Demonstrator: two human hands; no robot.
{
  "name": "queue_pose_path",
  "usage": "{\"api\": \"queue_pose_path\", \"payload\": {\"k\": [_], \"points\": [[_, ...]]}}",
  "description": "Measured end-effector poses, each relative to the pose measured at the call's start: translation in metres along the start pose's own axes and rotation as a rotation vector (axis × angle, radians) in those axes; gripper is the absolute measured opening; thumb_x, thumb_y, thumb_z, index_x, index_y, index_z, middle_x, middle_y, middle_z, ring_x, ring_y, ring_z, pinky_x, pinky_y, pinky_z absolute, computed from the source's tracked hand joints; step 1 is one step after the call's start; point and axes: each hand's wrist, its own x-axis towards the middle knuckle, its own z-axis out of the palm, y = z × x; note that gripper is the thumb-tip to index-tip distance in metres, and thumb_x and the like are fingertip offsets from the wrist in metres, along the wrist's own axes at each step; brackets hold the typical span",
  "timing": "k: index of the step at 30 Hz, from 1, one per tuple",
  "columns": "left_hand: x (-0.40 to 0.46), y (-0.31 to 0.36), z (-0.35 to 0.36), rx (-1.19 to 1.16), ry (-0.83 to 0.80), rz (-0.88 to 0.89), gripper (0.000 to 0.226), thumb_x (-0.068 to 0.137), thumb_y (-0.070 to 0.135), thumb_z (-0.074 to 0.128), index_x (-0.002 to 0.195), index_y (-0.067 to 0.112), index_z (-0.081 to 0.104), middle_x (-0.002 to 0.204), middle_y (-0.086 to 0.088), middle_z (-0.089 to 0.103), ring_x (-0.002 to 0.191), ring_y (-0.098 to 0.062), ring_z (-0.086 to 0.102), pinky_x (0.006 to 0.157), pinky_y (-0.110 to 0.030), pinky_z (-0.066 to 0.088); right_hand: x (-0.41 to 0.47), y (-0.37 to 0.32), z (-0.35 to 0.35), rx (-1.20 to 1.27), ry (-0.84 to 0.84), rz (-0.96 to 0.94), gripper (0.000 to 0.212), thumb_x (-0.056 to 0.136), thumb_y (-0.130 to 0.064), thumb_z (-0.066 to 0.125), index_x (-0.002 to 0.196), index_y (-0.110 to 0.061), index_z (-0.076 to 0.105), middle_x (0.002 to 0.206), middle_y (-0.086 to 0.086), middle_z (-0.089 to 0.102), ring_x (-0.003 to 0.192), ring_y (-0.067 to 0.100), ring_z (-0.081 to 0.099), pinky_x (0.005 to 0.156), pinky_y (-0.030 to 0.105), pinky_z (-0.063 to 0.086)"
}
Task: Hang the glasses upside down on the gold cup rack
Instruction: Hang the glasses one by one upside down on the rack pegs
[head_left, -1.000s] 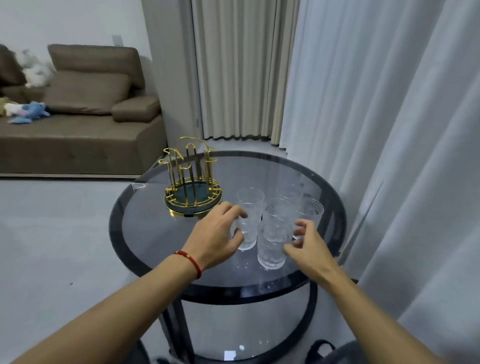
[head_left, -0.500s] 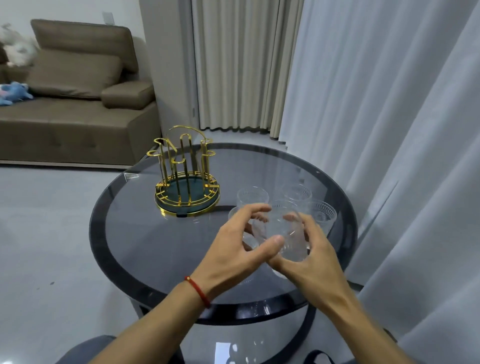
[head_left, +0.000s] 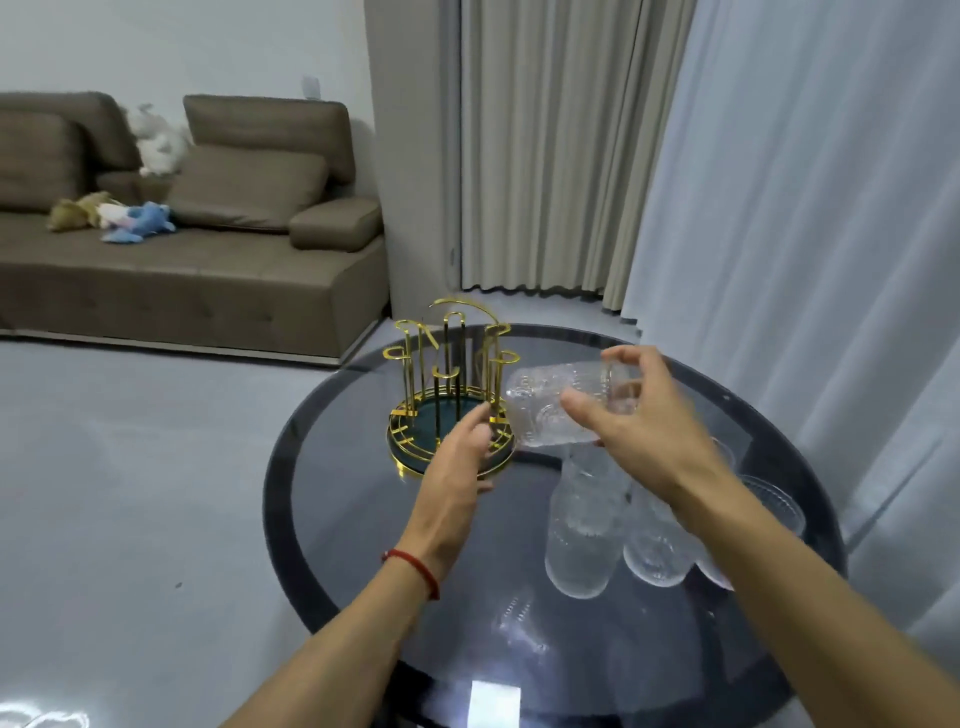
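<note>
The right hand (head_left: 644, 426) has its grip closed around a clear ribbed drinking glass (head_left: 550, 410), tilted sideways just beside the gold wire cup rack (head_left: 449, 395). The left hand (head_left: 460, 457), fingers loosely open and holding nothing, steadies the rack's base. Best finish inverting, then lower the mouth squarely over one prong.

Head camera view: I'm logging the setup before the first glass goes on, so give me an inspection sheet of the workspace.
Surface: round dark glass table, glossy, with a light reflection near its front edge.
Job's things: gold cup rack upright, no glass on its pegs; held glass tipped on its side beside the rack; standing glasses clustered at the right.
Clutter: nothing seen on the table.
Hands: right hand grips the held glass; left hand at the rack's base, holding nothing.
Cables: nothing seen.
Surroundings: brown sofa with soft toys, beige curtains, white drapes.
</note>
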Motion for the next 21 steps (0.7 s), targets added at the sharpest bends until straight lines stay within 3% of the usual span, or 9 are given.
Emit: {"api": "queue_pose_path", "payload": {"k": [2,3,5,9,14,17,21], "points": [[0.007,-0.035,-0.016,0.58,0.173,-0.003,0.064,0.097,0.056,0.046,0.153,0.027,0.035,0.156,-0.009,0.035,0.144,-0.026,0.031,0.112,-0.041,0.035,0.03,-0.004,-0.003,-0.068,0.112,-0.036,0.067,0.082,-0.05,0.079,0.137,-0.034,0.044,0.134,0.002,0.054,0.12,0.022,0.055,0.096,0.037,0.047],[0.009,-0.052,-0.019,0.815,0.173,0.007,0.069,0.097,0.055,0.046,0.156,0.025,0.027,0.162,-0.01,0.024,0.15,-0.028,0.017,0.118,-0.047,0.029,0.047,-0.007,-0.004,-0.083,0.152,-0.053,0.067,0.083,-0.048,0.079,0.138,-0.032,0.045,0.135,0.005,0.054,0.12,0.023,0.054,0.095,0.036,0.044],[0.012,-0.077,-0.022,1.035,0.099,0.042,0.075,0.097,0.057,0.04,0.16,0.031,0.007,0.169,-0.005,-0.001,0.155,-0.024,-0.006,0.124,-0.053,0.012,0.082,-0.014,-0.002,-0.09,0.206,-0.08,0.066,0.084,-0.045,0.077,0.141,-0.028,0.046,0.136,0.009,0.054,0.122,0.026,0.053,0.096,0.035,0.043],[0.023,-0.104,-0.025,1.203,-0.002,0.001,0.075,0.097,0.063,0.023,0.154,0.038,-0.02,0.164,0.002,-0.032,0.149,-0.019,-0.03,0.124,-0.056,-0.005,0.155,-0.034,0.022,-0.124,0.237,-0.111,0.071,0.085,-0.047,0.075,0.147,-0.027,0.046,0.143,0.008,0.054,0.131,0.028,0.052,0.11,0.045,0.043],[0.028,-0.109,-0.021,1.236,-0.019,-0.037,0.077,0.095,0.065,0.017,0.145,0.041,-0.037,0.155,0.004,-0.045,0.142,-0.018,-0.041,0.119,-0.057,-0.017,0.228,-0.056,0.072,-0.227,-0.011,-0.173,0.081,0.08,-0.042,0.083,0.15,-0.021,0.047,0.152,0.004,0.052,0.136,0.027,0.051,0.114,0.043,0.041],[0.028,-0.107,-0.022,1.223,-0.029,-0.038,0.077,0.095,0.064,0.019,0.143,0.044,-0.038,0.154,0.007,-0.047,0.141,-0.014,-0.043,0.118,-0.056,-0.019,0.254,-0.062,0.098,-0.276,-0.161,-0.121,0.09,0.073,-0.042,0.09,0.147,-0.016,0.046,0.147,0.006,0.054,0.124,0.027,0.058,0.105,0.047,0.051],[0.027,-0.108,-0.021,1.224,-0.022,-0.022,0.077,0.094,0.062,0.02,0.145,0.044,-0.036,0.155,0.007,-0.045,0.142,-0.017,-0.042,0.116,-0.055,-0.02,0.273,-0.056,0.125,-0.364,-0.449,-0.123,0.088,0.068,-0.034,0.093,0.144,-0.016,0.051,0.144,0.005,0.055,0.121,0.026,0.057,0.092,0.037,0.057]]}}
